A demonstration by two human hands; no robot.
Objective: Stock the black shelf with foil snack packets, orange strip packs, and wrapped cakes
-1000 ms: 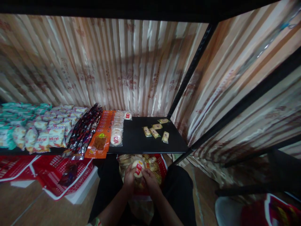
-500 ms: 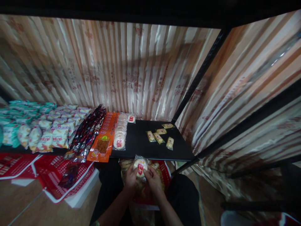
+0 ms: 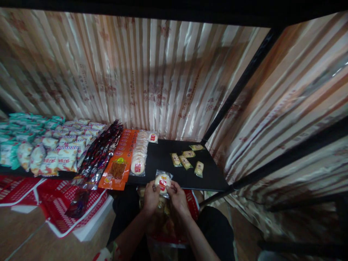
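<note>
Between my two hands is a round white rice cracker packet (image 3: 163,183) in clear wrap with a red label. My left hand (image 3: 151,197) pinches its left edge, and my right hand (image 3: 176,198) grips the right edge. The packet is held just in front of the black shelf's (image 3: 160,159) front edge. A row of similar rice cracker packets (image 3: 139,154) overlaps on the shelf, with a single packet (image 3: 153,137) behind it to the right. Below my hands, between my knees, a red basket (image 3: 192,203) holds more wrapped snacks, partly hidden by my arms.
Several small yellow wrapped snacks (image 3: 185,162) lie on the shelf's right part. To the left are orange stick-snack bags (image 3: 115,170), dark shiny packets (image 3: 100,148), white bags (image 3: 67,156) and green bags (image 3: 9,152). Red baskets (image 3: 62,203) stand below. A black post (image 3: 241,83) rises at the right.
Both hands have moved up and slightly forward with the rice cracker packet, nearer the shelf edge. The view has shifted a little. The packets on the shelf look unchanged.
</note>
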